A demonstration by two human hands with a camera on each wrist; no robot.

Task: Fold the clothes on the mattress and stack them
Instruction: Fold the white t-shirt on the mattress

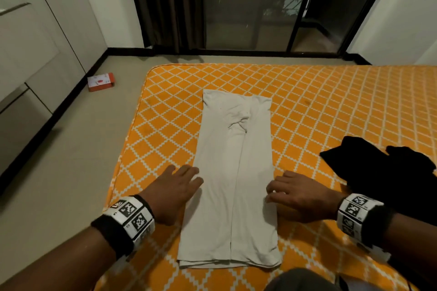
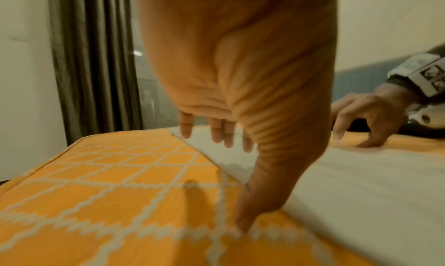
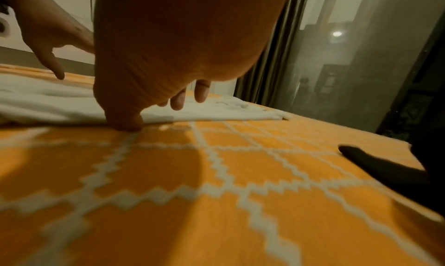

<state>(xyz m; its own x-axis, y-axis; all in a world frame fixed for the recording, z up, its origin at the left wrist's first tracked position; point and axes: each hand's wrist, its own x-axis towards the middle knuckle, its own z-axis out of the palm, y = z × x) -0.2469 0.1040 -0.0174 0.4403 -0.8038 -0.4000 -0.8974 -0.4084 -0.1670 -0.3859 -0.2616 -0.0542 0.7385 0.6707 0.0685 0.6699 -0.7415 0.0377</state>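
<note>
Head view: I am flattening the white trousers (image 1: 233,186) at frame centre, left hand (image 1: 173,192) and right hand (image 1: 300,198) spread, gripping nothing, so I judge a crosswise fold comes next.

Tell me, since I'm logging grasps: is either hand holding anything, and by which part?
Nothing is held. The left hand and right hand lie open at the side edges of the flat white cloth trousers.
</note>
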